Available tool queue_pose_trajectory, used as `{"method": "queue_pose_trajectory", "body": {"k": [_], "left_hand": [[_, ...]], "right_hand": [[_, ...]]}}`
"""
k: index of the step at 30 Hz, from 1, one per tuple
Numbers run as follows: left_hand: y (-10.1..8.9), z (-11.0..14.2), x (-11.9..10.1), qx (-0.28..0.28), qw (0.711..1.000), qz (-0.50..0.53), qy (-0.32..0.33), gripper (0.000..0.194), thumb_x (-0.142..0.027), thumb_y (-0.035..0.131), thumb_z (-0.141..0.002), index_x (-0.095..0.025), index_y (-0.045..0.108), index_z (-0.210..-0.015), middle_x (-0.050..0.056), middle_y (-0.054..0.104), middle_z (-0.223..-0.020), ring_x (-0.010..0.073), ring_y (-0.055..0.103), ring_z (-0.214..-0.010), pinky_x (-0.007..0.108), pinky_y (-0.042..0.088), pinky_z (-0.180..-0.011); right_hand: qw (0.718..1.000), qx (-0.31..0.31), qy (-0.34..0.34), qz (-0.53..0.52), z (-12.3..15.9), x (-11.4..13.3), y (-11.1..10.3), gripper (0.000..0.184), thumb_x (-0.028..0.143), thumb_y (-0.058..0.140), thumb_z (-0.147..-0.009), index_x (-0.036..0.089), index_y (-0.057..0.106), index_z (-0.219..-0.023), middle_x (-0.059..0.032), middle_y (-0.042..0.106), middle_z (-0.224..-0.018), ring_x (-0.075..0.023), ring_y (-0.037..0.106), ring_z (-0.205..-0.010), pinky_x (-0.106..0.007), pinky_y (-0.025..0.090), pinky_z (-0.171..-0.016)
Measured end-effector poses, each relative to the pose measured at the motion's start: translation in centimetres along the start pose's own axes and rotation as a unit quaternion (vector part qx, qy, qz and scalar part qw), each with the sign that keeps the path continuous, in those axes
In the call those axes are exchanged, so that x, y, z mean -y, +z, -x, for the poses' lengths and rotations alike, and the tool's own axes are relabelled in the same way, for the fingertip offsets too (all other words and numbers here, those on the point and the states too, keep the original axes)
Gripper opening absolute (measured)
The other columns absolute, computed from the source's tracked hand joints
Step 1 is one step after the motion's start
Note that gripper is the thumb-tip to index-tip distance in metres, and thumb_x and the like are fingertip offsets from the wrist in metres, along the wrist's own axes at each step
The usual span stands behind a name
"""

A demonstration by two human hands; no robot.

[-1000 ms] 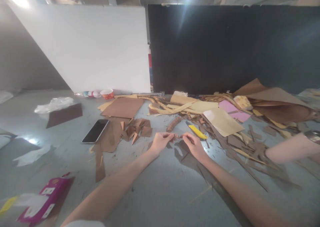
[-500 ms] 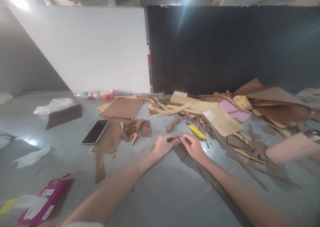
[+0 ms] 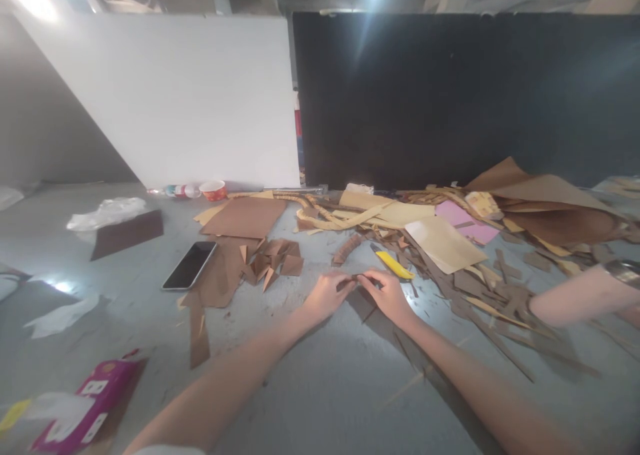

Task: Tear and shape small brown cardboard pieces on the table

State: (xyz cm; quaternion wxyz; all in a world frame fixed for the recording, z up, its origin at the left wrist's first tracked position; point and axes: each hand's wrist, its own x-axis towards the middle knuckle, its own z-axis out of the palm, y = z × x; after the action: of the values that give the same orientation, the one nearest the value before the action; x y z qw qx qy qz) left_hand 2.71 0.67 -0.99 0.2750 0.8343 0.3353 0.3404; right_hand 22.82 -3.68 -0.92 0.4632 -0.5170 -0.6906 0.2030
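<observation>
My left hand and my right hand meet fingertip to fingertip over the grey table. Both are closed in a pinch on a small dark brown piece, mostly hidden by the fingers; it looks like a scrap of brown sheet. Just beyond them lies a curved, ridged brown piece. A yellow utility knife rests beside my right hand. To the left of my hands is a heap of folded brown pieces.
A phone lies on brown sheets at left, with a purple packet nearer me. Brown strips and offcuts spread over the right side. Another person's forearm reaches in there. A paper bowl stands at the back.
My left hand's fingers have shifted slightly around the small piece. Both hands otherwise stay in the same place, and the things on the table have not moved.
</observation>
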Motion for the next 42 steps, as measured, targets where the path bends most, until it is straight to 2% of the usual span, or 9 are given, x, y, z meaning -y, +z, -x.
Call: {"method": "queue_pose_trajectory", "body": {"k": [2,5,8,15,19,24,29,33,42], "left_hand": [[-0.4,0.0,0.0,-0.016,0.996,-0.086,0.035,0.027,-0.033,0.057,-0.104,-0.019,0.074,-0.119,0.013,0.076,-0.119,0.0285,0.066,-0.118,0.044,0.052,-0.104],[-1.0,0.0,0.5,-0.008,0.978,-0.196,0.066,0.050,-0.031,0.057,-0.103,-0.019,0.054,-0.152,0.016,0.051,-0.160,0.0332,0.041,-0.153,0.053,0.039,-0.122],[-1.1,-0.1,1.4,0.033,0.971,-0.224,0.074,0.061,-0.032,0.051,-0.106,-0.023,0.036,-0.164,0.013,0.035,-0.172,0.0313,0.026,-0.162,0.054,0.033,-0.126],[-0.5,-0.2,1.3,-0.018,0.963,-0.268,0.033,0.050,-0.015,0.053,-0.095,-0.019,0.057,-0.145,0.016,0.061,-0.141,0.0342,0.049,-0.140,0.057,0.039,-0.119],[-0.7,-0.2,0.8,-0.055,0.949,-0.311,0.015,0.044,-0.016,0.057,-0.094,-0.018,0.060,-0.138,0.016,0.062,-0.129,0.0347,0.053,-0.125,0.056,0.042,-0.113],[-0.6,-0.3,1.1,-0.022,0.951,-0.305,0.045,0.033,-0.020,0.060,-0.098,-0.017,0.065,-0.131,0.014,0.070,-0.124,0.0328,0.060,-0.118,0.052,0.043,-0.111],[-0.5,-0.1,1.3,-0.005,0.940,-0.334,0.071,0.033,-0.010,0.051,-0.100,-0.015,0.068,-0.128,0.015,0.075,-0.109,0.0326,0.063,-0.114,0.054,0.041,-0.112],[-0.5,0.2,1.1,0.009,0.939,-0.341,0.049,0.038,-0.002,0.048,-0.094,-0.012,0.066,-0.126,0.016,0.073,-0.106,0.0331,0.064,-0.107,0.046,0.051,-0.094],[-0.7,0.2,0.3,0.044,0.938,-0.340,0.052,0.035,0.001,0.054,-0.088,-0.014,0.062,-0.119,0.013,0.071,-0.108,0.0323,0.064,-0.105,0.045,0.053,-0.090]], "right_hand": [[1.000,-0.017,0.014,-0.007,0.0,0.0,0.0,0.039,0.054,0.060,-0.102,0.024,0.071,-0.080,-0.0037,0.068,-0.073,-0.0241,0.062,-0.073,-0.036,0.047,-0.073],[0.999,-0.038,0.026,-0.010,0.0,0.0,-0.1,0.039,0.054,0.061,-0.101,0.023,0.069,-0.078,-0.0038,0.067,-0.074,-0.0231,0.061,-0.072,-0.035,0.046,-0.072],[0.999,-0.045,0.020,-0.011,0.0,0.1,-0.2,0.040,0.054,0.058,-0.102,0.023,0.067,-0.078,-0.0040,0.065,-0.074,-0.0224,0.059,-0.073,-0.034,0.046,-0.071],[0.997,-0.064,0.021,-0.024,0.0,-0.4,-0.2,0.037,0.053,0.057,-0.103,0.023,0.063,-0.081,-0.0026,0.062,-0.076,-0.0214,0.058,-0.076,-0.031,0.047,-0.071],[0.994,-0.066,0.045,-0.081,0.1,-0.6,-0.1,0.034,0.054,0.059,-0.101,0.024,0.064,-0.086,-0.0043,0.067,-0.081,-0.0236,0.065,-0.081,-0.033,0.052,-0.077],[0.988,-0.038,0.075,-0.129,0.3,-0.2,0.0,0.033,0.053,0.062,-0.101,0.023,0.067,-0.088,-0.0039,0.070,-0.080,-0.0212,0.065,-0.067,-0.033,0.054,-0.069],[0.992,-0.082,0.058,-0.075,0.1,-0.7,-0.2,0.032,0.053,0.064,-0.099,0.022,0.072,-0.099,-0.0077,0.074,-0.092,-0.0262,0.069,-0.088,-0.037,0.055,-0.084],[0.989,-0.098,0.060,-0.091,0.1,-1.4,-0.2,0.034,0.055,0.062,-0.100,0.022,0.069,-0.100,-0.0113,0.075,-0.100,-0.0275,0.069,-0.095,-0.040,0.056,-0.091],[0.986,-0.045,0.053,-0.150,0.3,-0.8,0.0,0.033,0.054,0.064,-0.101,0.022,0.072,-0.104,-0.0101,0.076,-0.103,-0.0259,0.072,-0.096,-0.037,0.058,-0.090]]}}
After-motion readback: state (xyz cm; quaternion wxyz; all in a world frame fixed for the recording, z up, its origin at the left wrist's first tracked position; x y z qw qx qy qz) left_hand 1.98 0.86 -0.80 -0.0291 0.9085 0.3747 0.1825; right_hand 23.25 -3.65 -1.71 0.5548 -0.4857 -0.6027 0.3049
